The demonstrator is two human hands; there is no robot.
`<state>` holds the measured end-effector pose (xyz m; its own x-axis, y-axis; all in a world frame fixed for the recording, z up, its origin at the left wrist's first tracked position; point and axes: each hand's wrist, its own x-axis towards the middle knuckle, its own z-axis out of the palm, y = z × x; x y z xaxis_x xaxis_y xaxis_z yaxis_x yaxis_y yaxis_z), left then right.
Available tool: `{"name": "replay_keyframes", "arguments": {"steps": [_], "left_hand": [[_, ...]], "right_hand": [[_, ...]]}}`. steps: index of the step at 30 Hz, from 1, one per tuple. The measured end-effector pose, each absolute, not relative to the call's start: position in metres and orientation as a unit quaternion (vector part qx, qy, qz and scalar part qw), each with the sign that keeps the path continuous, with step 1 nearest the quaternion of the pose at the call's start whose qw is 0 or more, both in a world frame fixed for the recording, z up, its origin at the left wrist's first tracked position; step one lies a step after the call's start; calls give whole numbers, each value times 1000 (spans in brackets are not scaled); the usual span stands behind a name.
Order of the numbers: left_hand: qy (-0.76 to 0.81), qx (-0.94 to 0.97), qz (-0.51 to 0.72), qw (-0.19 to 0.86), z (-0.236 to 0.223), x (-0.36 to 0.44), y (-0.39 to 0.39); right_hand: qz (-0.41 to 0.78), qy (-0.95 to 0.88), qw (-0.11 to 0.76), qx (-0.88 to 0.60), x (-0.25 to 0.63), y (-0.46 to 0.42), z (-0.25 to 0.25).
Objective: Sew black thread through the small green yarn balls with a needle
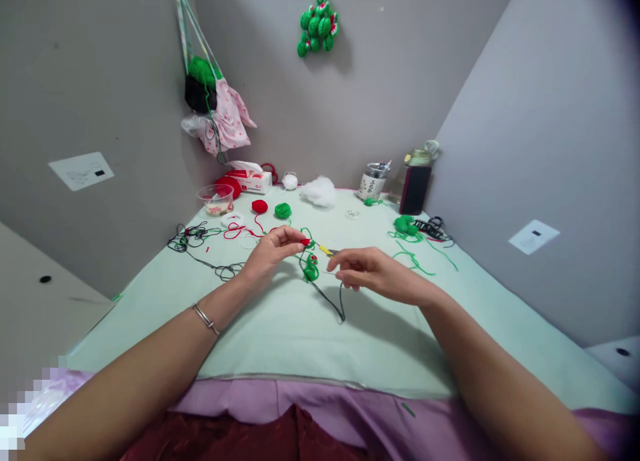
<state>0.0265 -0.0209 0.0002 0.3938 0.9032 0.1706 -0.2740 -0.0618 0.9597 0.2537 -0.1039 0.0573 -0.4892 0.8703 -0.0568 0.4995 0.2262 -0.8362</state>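
Observation:
My left hand [276,249] pinches a small red and green crocheted piece [307,243] between thumb and fingertips, above the middle of the table. From this piece a black thread [325,297] loops down and back up to my right hand [367,269]. The right fingers are closed on what looks like a thin needle [329,272], mostly hidden by them. Below the held piece lies another green crocheted piece [311,269] with a red spot. A yellow and grey tool [326,250], partly behind the right hand, is too small to name surely.
Tangled black yarn [193,237] spreads at left, near a clear plastic tub [218,198]. Behind are a red yarn ball [259,206], green yarn ball [283,210], white stuffing [319,192] and tissue box [250,180]. Right: green yarn [406,225], pen can [373,182], phone [416,190].

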Motion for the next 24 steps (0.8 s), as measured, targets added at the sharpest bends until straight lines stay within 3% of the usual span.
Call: {"name": "replay_keyframes", "arguments": {"steps": [3, 6, 10, 14, 24], "left_hand": [[284, 561, 463, 625, 0, 28, -23], [274, 554, 458, 639, 1, 29, -25], [262, 552, 446, 654, 0, 30, -26], [267, 556, 436, 656, 0, 30, -27], [319, 547, 449, 631, 3, 30, -25]], "right_hand": [[306, -792, 198, -490, 251, -98, 43], [107, -798, 189, -562, 259, -90, 32], [-48, -769, 61, -635, 274, -76, 20], [-50, -766, -24, -641, 281, -63, 11], [37, -784, 24, -619, 290, -65, 13]]}}
